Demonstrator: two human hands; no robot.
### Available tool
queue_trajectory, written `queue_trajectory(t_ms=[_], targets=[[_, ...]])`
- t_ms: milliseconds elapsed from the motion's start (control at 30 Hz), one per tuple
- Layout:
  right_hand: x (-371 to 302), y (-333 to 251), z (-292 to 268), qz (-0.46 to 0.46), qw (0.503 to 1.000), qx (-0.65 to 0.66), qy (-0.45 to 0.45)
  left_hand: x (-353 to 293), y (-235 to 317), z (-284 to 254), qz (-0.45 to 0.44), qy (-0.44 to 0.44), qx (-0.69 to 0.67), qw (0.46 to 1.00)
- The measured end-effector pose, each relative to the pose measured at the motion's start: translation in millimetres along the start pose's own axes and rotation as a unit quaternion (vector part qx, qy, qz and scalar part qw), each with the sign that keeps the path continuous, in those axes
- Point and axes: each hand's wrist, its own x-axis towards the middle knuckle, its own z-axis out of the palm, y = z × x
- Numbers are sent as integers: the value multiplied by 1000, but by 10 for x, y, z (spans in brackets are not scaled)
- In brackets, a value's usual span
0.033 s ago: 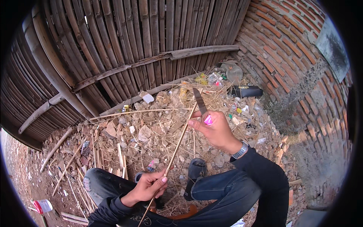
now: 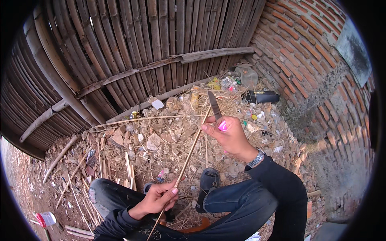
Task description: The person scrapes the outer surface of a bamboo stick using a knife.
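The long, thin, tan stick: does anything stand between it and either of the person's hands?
Nothing visible does. The left hand grips the stick directly; the right hand, holding the dark-bladed, pink-handled knife, appears to touch the stick near its upper end.

Your right hand [image 2: 231,138] is covering most of the handle [image 2: 222,126] of the knife [image 2: 215,107]. Your left hand [image 2: 160,197] is hiding a stretch of the stick [image 2: 190,156], whose near end is running out past the lower edge. Litter [image 2: 229,83] near the bamboo wall [image 2: 161,36] is showing too small to identify.
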Motion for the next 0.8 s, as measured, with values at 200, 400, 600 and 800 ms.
queue_trajectory(t_ms=[200,400,600,800], targets=[[61,-3,-164,36,991,88,92,4,32,-25,-27,-35,-26,999],[59,72,-253,47,990,90,94,13,-1,-28,-62,-46,-52,996],[-41,-126,-154,18,998,-66,9,49,-43,-34,7,16,30,999],[-258,-154,79,-107,967,-220,-67,76,4,-38,-9,74,24,997]])
